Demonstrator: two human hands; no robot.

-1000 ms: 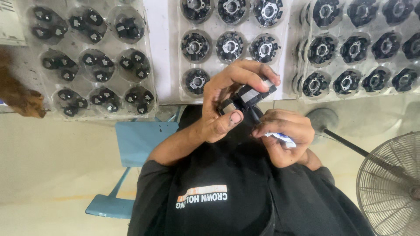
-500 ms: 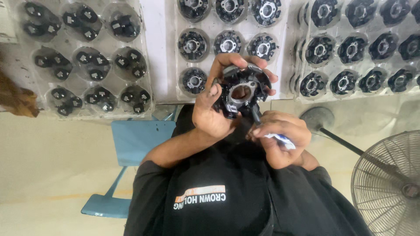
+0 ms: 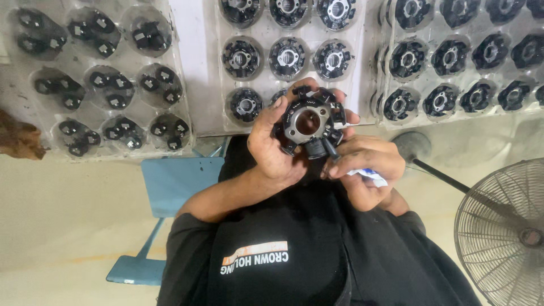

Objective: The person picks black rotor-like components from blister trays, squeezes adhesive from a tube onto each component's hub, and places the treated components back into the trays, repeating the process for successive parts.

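Three clear trays lie side by side on the table (image 3: 192,68). The left tray (image 3: 96,79) has round wells, each holding a few small black pieces. The middle tray (image 3: 289,56) holds one black ring-shaped stator per well, three to a row; its lowest row is partly hidden behind the hands. The right tray (image 3: 459,62) is filled the same way and runs out of view at the right edge.

A single stator (image 3: 309,122) is held up in front of the middle tray, its open centre and metal hub facing the camera, black coils around the rim. The left hand (image 3: 275,150) has its grip closed on the stator: thumb on the left rim, fingers wrapped behind, with fingertips showing above and to the right of the ring. The right hand (image 3: 362,170) is curled just below and to the right; its thumb and forefinger pinch a small dark part (image 3: 331,152) that touches the stator's lower edge. A scrap of white and blue material (image 3: 371,177) is tucked under the same hand's fingers.

Below the table stand a blue stool (image 3: 170,187) at left and a wire-guarded fan (image 3: 504,232) at right.
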